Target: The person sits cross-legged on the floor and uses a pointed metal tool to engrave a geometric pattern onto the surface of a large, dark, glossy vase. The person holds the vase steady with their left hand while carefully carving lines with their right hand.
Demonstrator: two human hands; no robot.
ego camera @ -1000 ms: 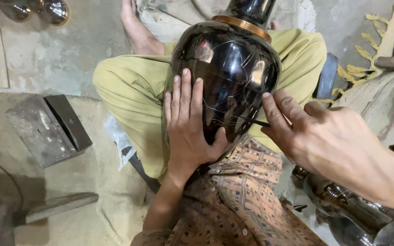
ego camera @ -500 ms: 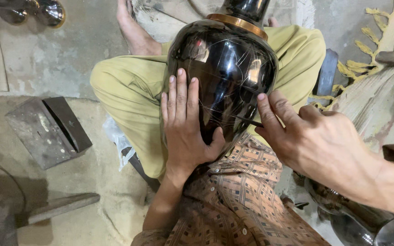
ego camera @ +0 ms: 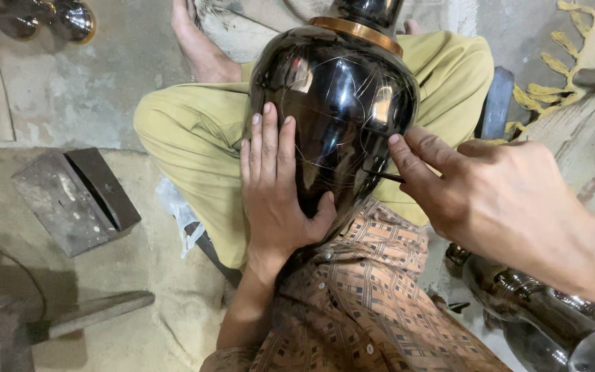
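Note:
A glossy black vase (ego camera: 342, 103) with a brass band (ego camera: 356, 31) at its neck lies on my lap, across my yellow-green trousers (ego camera: 194, 131). Fine scratched lines cover its side. My left hand (ego camera: 273, 193) lies flat against the vase's left side, fingers up, thumb hooked under its belly. My right hand (ego camera: 497, 196) pinches a thin dark engraving tool (ego camera: 380, 173), whose tip touches the vase's lower right side.
A dark metal block (ego camera: 74, 196) lies on the concrete floor at the left, a flat bar (ego camera: 91, 313) below it. Shiny metal vessels (ego camera: 56, 17) stand at the top left. Dark polished vessels (ego camera: 538, 310) lie at the lower right. A bare foot (ego camera: 197, 41) shows above.
The right hand and its tool have shifted slightly along the vase's lower right side. The left hand stays pressed on the vase.

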